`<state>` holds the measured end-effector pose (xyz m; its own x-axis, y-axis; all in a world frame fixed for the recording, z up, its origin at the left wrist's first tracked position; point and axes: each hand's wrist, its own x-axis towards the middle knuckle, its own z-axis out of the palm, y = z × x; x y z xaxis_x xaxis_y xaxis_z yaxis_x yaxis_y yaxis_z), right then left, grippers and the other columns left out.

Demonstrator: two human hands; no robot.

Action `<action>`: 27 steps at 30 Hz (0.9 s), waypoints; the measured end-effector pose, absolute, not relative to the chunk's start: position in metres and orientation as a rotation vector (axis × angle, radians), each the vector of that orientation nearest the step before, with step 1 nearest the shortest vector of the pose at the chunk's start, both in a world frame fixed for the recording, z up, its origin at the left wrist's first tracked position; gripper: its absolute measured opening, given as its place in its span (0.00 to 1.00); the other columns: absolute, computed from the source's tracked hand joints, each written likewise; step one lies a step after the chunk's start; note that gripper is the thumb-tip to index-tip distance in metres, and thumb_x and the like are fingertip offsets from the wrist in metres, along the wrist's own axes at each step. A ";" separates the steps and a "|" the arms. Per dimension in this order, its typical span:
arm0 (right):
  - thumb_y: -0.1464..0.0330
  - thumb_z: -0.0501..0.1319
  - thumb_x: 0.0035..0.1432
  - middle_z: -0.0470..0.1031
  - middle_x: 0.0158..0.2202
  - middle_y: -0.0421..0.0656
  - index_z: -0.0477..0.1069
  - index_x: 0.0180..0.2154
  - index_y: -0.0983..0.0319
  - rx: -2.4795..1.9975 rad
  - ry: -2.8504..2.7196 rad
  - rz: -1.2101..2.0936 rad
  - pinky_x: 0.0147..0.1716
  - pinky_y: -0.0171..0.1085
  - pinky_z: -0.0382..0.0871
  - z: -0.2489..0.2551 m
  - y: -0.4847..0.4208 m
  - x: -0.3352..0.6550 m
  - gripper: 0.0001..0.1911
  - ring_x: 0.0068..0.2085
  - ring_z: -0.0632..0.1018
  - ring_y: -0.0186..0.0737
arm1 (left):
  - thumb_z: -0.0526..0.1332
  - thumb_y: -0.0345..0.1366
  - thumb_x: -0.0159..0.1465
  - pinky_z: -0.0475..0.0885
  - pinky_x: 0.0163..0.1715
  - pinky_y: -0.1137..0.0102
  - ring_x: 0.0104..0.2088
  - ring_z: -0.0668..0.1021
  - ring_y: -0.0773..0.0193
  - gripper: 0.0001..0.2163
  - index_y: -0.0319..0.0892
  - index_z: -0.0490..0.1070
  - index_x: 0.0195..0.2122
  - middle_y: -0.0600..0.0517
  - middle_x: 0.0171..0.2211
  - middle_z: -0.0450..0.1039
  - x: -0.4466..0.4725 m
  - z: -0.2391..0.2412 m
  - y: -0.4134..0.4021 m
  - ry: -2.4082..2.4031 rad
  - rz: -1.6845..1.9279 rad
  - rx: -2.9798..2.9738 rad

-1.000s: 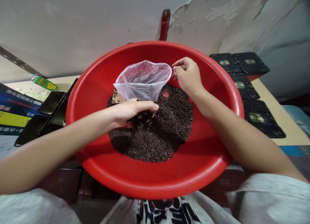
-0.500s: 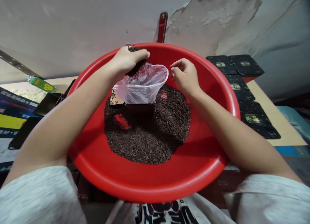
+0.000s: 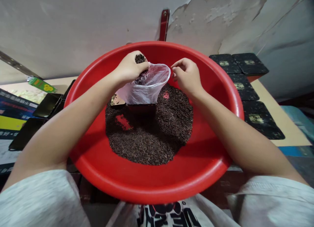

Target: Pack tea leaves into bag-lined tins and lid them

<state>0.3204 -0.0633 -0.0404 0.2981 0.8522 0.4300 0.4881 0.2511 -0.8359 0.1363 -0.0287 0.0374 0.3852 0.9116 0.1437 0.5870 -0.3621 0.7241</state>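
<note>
My left hand (image 3: 130, 68) is cupped around a clump of dark, dry loose leaves that look like tea (image 3: 140, 59), at the left side of a clear plastic bag's mouth. The bag (image 3: 144, 93) stands open in a dark tin (image 3: 141, 110), its rim spread wide. My right hand (image 3: 186, 75) hovers by the right side of that rim, fingers curled and thumb close to the index finger; whether they pinch anything is unclear. Beneath lies a broad heap of the same leaves (image 3: 147, 148). A gold-coloured piece (image 3: 117, 100) with leaf bits on it sits left of the tin.
A large red basin (image 3: 157, 187) surrounds the heap and tin. Several black tin-like pieces with small labels (image 3: 262, 119) lie on the table at right. More black tins (image 3: 47, 105) and a green carton (image 3: 43, 85) are at left. A peeling wall (image 3: 98, 21) rises behind.
My left hand has tilted and lowered toward the bag's mouth, and its clump of leaves looks smaller. My right hand has stayed almost still.
</note>
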 end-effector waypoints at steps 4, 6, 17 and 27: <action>0.74 0.52 0.53 0.68 0.28 0.39 0.65 0.29 0.62 -1.393 -1.376 0.399 0.44 0.45 0.69 -0.040 -0.064 0.320 0.05 0.35 0.73 0.36 | 0.56 0.34 0.60 0.64 0.35 0.69 0.30 0.70 0.65 0.11 0.42 0.62 0.20 0.54 0.21 0.65 0.139 0.039 -0.032 1.376 0.676 2.089; 0.75 0.52 0.53 0.68 0.28 0.39 0.65 0.28 0.62 -1.393 -1.375 0.406 0.44 0.44 0.69 -0.039 -0.064 0.320 0.05 0.36 0.73 0.36 | 0.54 0.33 0.62 0.64 0.34 0.69 0.29 0.71 0.65 0.13 0.42 0.62 0.19 0.54 0.20 0.64 0.140 0.038 -0.032 1.415 0.630 2.078; 0.73 0.53 0.54 0.69 0.27 0.40 0.64 0.26 0.62 -1.414 -1.369 0.423 0.43 0.44 0.69 -0.038 -0.067 0.316 0.05 0.35 0.73 0.36 | 0.57 0.38 0.61 0.66 0.37 0.70 0.33 0.75 0.63 0.09 0.40 0.72 0.27 0.51 0.28 0.73 0.135 0.032 -0.027 1.357 0.443 2.141; 0.69 0.54 0.57 0.67 0.25 0.39 0.64 0.27 0.61 -1.368 -1.412 0.457 0.38 0.41 0.70 -0.041 -0.066 0.317 0.06 0.32 0.74 0.36 | 0.51 0.40 0.64 0.61 0.49 0.56 0.45 0.72 0.52 0.12 0.43 0.71 0.37 0.44 0.40 0.73 0.130 0.015 -0.089 1.004 0.830 2.856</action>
<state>0.3168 -0.0662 -0.0405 0.2253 0.8836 0.4105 0.4752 0.2682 -0.8380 0.1300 -0.0891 0.0155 0.6557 0.5824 0.4805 0.5812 -0.7956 0.1711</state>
